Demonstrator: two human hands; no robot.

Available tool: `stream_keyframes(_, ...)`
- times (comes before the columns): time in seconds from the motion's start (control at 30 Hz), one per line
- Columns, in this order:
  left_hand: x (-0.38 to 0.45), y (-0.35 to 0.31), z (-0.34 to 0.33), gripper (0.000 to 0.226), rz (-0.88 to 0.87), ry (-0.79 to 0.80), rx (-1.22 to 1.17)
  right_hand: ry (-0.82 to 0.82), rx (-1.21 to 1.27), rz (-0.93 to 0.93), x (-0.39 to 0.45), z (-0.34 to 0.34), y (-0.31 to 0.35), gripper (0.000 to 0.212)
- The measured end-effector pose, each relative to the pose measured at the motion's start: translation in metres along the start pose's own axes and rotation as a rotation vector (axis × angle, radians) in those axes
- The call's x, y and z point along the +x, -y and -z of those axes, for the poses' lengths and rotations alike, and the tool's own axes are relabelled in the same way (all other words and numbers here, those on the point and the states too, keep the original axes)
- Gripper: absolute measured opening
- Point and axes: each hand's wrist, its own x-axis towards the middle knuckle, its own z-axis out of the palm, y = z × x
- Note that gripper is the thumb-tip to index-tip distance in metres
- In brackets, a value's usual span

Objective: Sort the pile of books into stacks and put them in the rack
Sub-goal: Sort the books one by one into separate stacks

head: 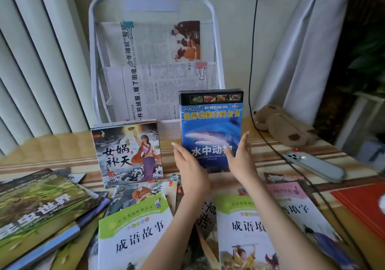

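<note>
blue shark book stack [210, 124]: standing upright on the striped table [62, 151], at about 12 o'clock from the hands, leaning back against the lower front of the white wire rack [216, 40]. several spines are showing along its top edge.

left hand [190, 165]: fingers are lying straight and together, flat along the stack's left edge near its bottom corner, at the 8 o'clock side of the cover. nothing is curling round the books.

right hand [239, 157]: fingers are lying straight, fingertips pointing up along the right edge, thumb crossing the lower cover at the 5 o'clock side. it is flanking the stack, not clenching it.

painted goddess book stack [128, 153]: standing upright at 9 o'clock of the shark stack, just beside it and apart from both hands.

loose book pile [133, 232]: lying flat and overlapping at 6 o'clock, under the forearms; green-banded covers, a grassy cover at 8 o'clock.

rack contents: clipped newspapers [154, 82] filling both pockets, a teal clip [127, 25] above and a pink binder clip [201, 66] below.

at 3 o'clock: a phone [314, 163] lying face down, a brown plush toy [285, 124], a black cable [253, 61], a red folder [362, 205].
</note>
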Motion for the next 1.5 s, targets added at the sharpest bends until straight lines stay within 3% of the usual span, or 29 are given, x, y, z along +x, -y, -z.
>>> stream_keyframes(0.07,-0.016,-0.007,0.006,0.081,-0.033,0.063,0.047,0.065,-0.092,-0.065,-0.010,0.020,-0.006,0.078)
stream_keyframes(0.23,-0.066,-0.011,0.016,0.079,0.005,0.635,0.173,0.218,-0.183,-0.186,-0.064,0.064,-0.044,0.068)
stream_keyframes(0.33,-0.096,-0.009,0.025,0.090,0.015,0.740,0.143,0.249,-0.245,-0.319,-0.093,0.082,-0.071,0.078)
stream_keyframes(0.43,-0.114,-0.013,0.029,0.094,0.049,0.730,0.020,0.245,-0.338,-0.406,-0.114,0.091,-0.084,0.083)
stream_keyframes(0.6,-0.119,-0.019,0.034,0.113,0.035,0.775,0.068,0.116,-0.315,-0.432,-0.122,0.106,-0.076,0.078)
stream_keyframes(0.77,-0.129,-0.019,0.028,0.112,-0.030,0.686,0.040,0.031,-0.229,-0.344,-0.133,0.113,-0.075,0.054)
stream_keyframes(0.93,-0.142,-0.024,0.009,0.099,-0.043,0.590,-0.003,0.017,0.319,-0.382,-0.135,0.117,-0.057,0.042)
stream_keyframes(1.07,-0.148,-0.023,0.003,0.096,-0.023,0.517,-0.085,0.126,0.259,-0.438,-0.135,0.113,-0.061,0.042)
stream_keyframes(1.17,-0.147,-0.021,0.003,0.098,-0.030,0.481,-0.138,0.097,0.401,-0.422,-0.137,0.110,-0.058,0.012)
stream_keyframes(1.27,-0.142,-0.024,0.008,0.094,-0.019,0.400,-0.297,0.003,0.545,-0.289,-0.137,0.116,-0.054,0.005)
stream_keyframes(1.33,-0.138,-0.031,0.013,0.075,-0.002,0.342,-0.492,-0.037,0.753,-0.157,-0.137,0.127,-0.045,0.015)
stream_keyframes(1.4,-0.133,-0.044,0.022,0.052,0.025,0.384,-0.621,-0.060,0.959,-0.003,-0.135,0.138,-0.035,0.023)
stream_keyframes(1.5,-0.119,-0.059,0.031,0.030,-0.044,0.382,-0.645,-0.069,1.036,0.169,-0.127,0.149,-0.023,0.036)
